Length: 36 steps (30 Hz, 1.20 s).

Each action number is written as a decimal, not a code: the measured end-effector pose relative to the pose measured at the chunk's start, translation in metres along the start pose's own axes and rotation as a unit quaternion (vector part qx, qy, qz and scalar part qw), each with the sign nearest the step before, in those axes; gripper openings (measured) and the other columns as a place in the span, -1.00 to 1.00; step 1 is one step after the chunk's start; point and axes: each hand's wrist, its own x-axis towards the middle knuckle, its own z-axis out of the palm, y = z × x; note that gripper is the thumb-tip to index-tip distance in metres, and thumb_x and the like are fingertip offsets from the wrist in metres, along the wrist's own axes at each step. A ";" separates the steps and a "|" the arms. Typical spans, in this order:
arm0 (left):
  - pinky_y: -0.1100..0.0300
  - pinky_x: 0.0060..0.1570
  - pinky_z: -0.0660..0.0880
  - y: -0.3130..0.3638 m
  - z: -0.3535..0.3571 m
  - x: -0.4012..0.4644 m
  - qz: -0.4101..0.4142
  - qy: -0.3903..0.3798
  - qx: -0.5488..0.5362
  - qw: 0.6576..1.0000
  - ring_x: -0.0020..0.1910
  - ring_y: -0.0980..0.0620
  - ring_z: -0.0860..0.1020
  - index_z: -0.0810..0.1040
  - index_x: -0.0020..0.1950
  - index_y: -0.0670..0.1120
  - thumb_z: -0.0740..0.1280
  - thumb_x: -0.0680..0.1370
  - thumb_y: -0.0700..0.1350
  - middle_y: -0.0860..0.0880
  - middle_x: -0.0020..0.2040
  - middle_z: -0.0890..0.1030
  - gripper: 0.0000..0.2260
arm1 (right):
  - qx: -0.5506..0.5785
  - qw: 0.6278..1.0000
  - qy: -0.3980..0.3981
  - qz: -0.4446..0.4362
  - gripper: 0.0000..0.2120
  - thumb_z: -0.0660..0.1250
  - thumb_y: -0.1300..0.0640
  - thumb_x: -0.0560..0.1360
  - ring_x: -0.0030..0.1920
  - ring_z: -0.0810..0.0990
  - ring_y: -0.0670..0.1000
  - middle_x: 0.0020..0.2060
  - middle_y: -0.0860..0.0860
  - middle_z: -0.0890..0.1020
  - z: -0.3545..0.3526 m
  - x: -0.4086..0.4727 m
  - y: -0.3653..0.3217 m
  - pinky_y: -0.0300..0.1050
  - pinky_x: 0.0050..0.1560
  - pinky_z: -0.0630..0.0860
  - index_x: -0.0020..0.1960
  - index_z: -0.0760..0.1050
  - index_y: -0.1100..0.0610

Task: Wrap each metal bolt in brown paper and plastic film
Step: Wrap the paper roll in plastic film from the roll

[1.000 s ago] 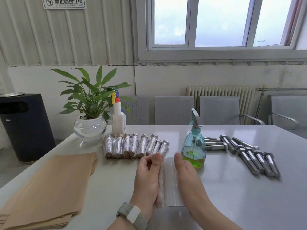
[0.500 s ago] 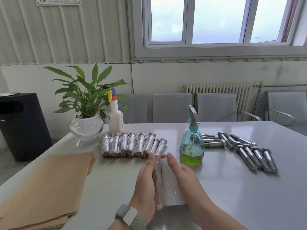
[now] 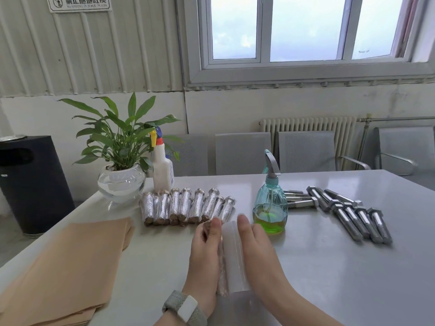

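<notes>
Bolts point(image 3: 348, 216): roughly nine bare, nine wrapped point(image 3: 186, 207).

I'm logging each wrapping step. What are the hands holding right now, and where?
The left hand grips the paper-wrapped bolt along its side. The right hand lies flat on the plastic film, gripping nothing.
</notes>
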 end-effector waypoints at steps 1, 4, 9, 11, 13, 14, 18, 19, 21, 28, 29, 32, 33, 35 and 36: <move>-0.18 0.10 0.56 -0.001 0.000 -0.001 -0.034 -0.008 -0.042 0.999 0.06 -0.24 0.64 0.63 0.03 -0.05 0.43 0.37 0.30 -0.24 0.01 0.66 -0.54 | 0.002 1.000 0.010 0.002 -0.37 0.02 -0.54 0.30 -0.39 0.46 -0.26 -0.42 -0.22 0.52 0.001 -0.001 0.000 -0.15 -0.26 0.34 -0.17 0.43 0.02; -0.04 -0.01 0.59 -0.001 0.001 0.000 -0.101 -0.034 -0.118 0.987 0.06 -0.21 0.65 0.66 0.12 -0.08 0.25 0.50 0.25 -0.24 0.06 0.67 -0.54 | -0.007 0.999 0.038 0.007 -0.38 0.05 -0.53 0.28 -0.26 0.53 -0.18 -0.29 -0.13 0.56 0.000 -0.001 0.004 -0.14 -0.22 0.40 -0.09 0.45 -0.01; -0.08 0.07 0.56 0.003 0.002 0.001 -0.102 -0.022 -0.092 0.990 0.02 -0.20 0.65 0.67 0.12 -0.14 0.16 0.61 0.15 -0.24 0.04 0.68 -0.56 | 0.078 0.995 0.001 0.069 -0.37 0.26 -0.44 0.23 -0.06 0.62 -0.06 -0.07 -0.03 0.63 -0.002 0.001 0.005 -0.10 -0.06 0.54 0.04 0.47 0.03; -0.14 0.13 0.54 0.005 0.002 0.000 -0.080 -0.009 -0.058 0.995 0.03 -0.21 0.65 0.66 0.09 -0.12 0.18 0.56 0.18 -0.23 0.02 0.68 -0.56 | 0.118 0.985 -0.071 0.099 -0.39 0.36 -0.38 0.26 -0.09 0.68 -0.05 -0.09 0.00 0.69 -0.005 0.002 0.003 -0.11 -0.08 0.59 0.06 0.56 0.10; -0.19 0.11 0.55 0.006 0.001 0.001 -0.057 -0.002 -0.025 0.998 0.01 -0.23 0.65 0.63 0.07 -0.15 0.18 0.52 0.19 -0.24 0.00 0.68 -0.54 | 0.113 0.983 -0.108 0.093 -0.36 0.39 -0.37 0.25 -0.04 0.69 -0.01 -0.06 0.01 0.71 -0.008 0.003 0.002 0.02 0.09 0.60 0.07 0.60 0.12; -0.22 0.08 0.56 0.006 0.000 0.002 -0.047 -0.002 -0.004 0.999 -0.03 -0.25 0.65 0.61 0.06 -0.18 0.17 0.52 0.21 -0.25 -0.03 0.68 -0.51 | 0.105 0.986 -0.100 0.084 -0.35 0.39 -0.37 0.24 -0.01 0.69 0.00 -0.04 0.02 0.71 -0.009 0.003 0.002 0.08 0.14 0.58 0.09 0.59 0.11; -0.11 -0.14 0.57 0.004 -0.003 0.006 0.006 0.009 0.085 0.996 -0.28 -0.17 0.60 0.54 0.00 -0.22 0.20 0.43 0.31 -0.23 -0.25 0.64 -0.42 | 0.080 0.995 -0.048 0.039 -0.37 0.40 -0.42 0.24 -0.12 0.69 -0.04 -0.15 -0.04 0.71 -0.010 0.003 0.003 0.02 0.01 0.62 0.03 0.55 0.08; -0.08 -0.14 0.57 0.005 -0.002 0.006 0.017 0.017 0.096 0.995 -0.27 -0.14 0.61 0.53 -0.01 -0.20 0.23 0.38 0.32 -0.20 -0.25 0.64 -0.42 | 0.066 0.996 -0.040 0.034 -0.35 0.39 -0.47 0.24 -0.15 0.68 -0.04 -0.19 -0.05 0.70 -0.010 0.003 0.002 0.01 -0.03 0.62 -0.01 0.55 0.08; -0.16 0.03 0.57 0.007 0.000 0.004 0.037 0.028 0.093 0.995 -0.12 -0.17 0.63 0.52 0.02 -0.16 0.31 0.33 0.30 -0.23 -0.11 0.65 -0.44 | 0.037 0.999 -0.028 0.016 -0.34 0.31 -0.53 0.26 -0.24 0.63 -0.10 -0.29 -0.12 0.65 -0.008 0.002 0.000 -0.02 -0.12 0.56 -0.12 0.51 0.08; -0.14 0.10 0.57 0.007 0.007 -0.009 -0.081 -0.033 -0.075 0.993 0.11 -0.15 0.63 0.58 0.18 -0.07 0.25 0.47 0.33 -0.22 0.08 0.65 -0.47 | -0.045 0.998 0.040 -0.023 -0.45 0.05 -0.49 0.37 -0.34 0.51 -0.20 -0.37 -0.21 0.56 -0.002 0.001 0.002 -0.11 -0.24 0.41 -0.15 0.42 -0.02; -0.06 0.03 0.60 0.006 0.007 -0.008 -0.104 -0.048 -0.100 0.988 0.10 -0.16 0.64 0.63 0.14 -0.07 0.21 0.51 0.31 -0.21 0.08 0.67 -0.48 | -0.056 0.997 0.047 -0.015 -0.49 0.07 -0.47 0.39 -0.28 0.53 -0.20 -0.33 -0.19 0.58 -0.002 0.002 0.004 -0.09 -0.20 0.44 -0.11 0.42 -0.04; 0.07 -0.14 0.61 0.003 0.006 -0.002 -0.117 -0.061 -0.072 0.989 0.03 -0.17 0.66 0.63 0.16 -0.16 0.12 0.62 0.15 -0.23 0.04 0.68 -0.54 | -0.028 0.999 0.035 0.022 -0.51 0.14 -0.45 0.39 -0.09 0.58 -0.15 -0.13 -0.16 0.61 -0.002 0.005 0.009 -0.10 -0.05 0.49 -0.01 0.45 -0.06; 0.07 -0.15 0.62 0.003 0.005 0.000 -0.106 -0.064 -0.045 0.991 0.01 -0.15 0.67 0.62 0.16 -0.17 0.12 0.63 0.15 -0.21 0.02 0.69 -0.54 | -0.002 0.999 0.014 0.035 -0.47 0.17 -0.45 0.37 -0.06 0.61 -0.12 -0.10 -0.13 0.64 -0.002 0.005 0.008 -0.07 0.00 0.52 0.01 0.51 -0.03; 0.00 -0.04 0.62 0.002 0.002 0.002 -0.045 -0.065 0.032 0.996 0.00 -0.12 0.67 0.61 0.14 -0.12 0.14 0.59 0.20 -0.16 -0.01 0.70 -0.55 | 0.045 0.997 -0.028 0.052 -0.40 0.23 -0.44 0.31 -0.07 0.67 -0.05 -0.12 -0.05 0.70 -0.004 0.007 0.005 0.01 0.08 0.57 0.01 0.60 0.04; -0.05 0.03 0.60 0.002 0.000 0.003 -0.009 -0.066 0.080 0.995 0.00 -0.10 0.67 0.59 0.12 -0.08 0.16 0.55 0.25 -0.14 -0.02 0.70 -0.55 | 0.061 0.996 -0.035 0.058 -0.41 0.28 -0.42 0.29 -0.08 0.68 -0.03 -0.13 -0.03 0.71 -0.005 0.007 0.004 0.05 0.08 0.59 0.02 0.60 0.05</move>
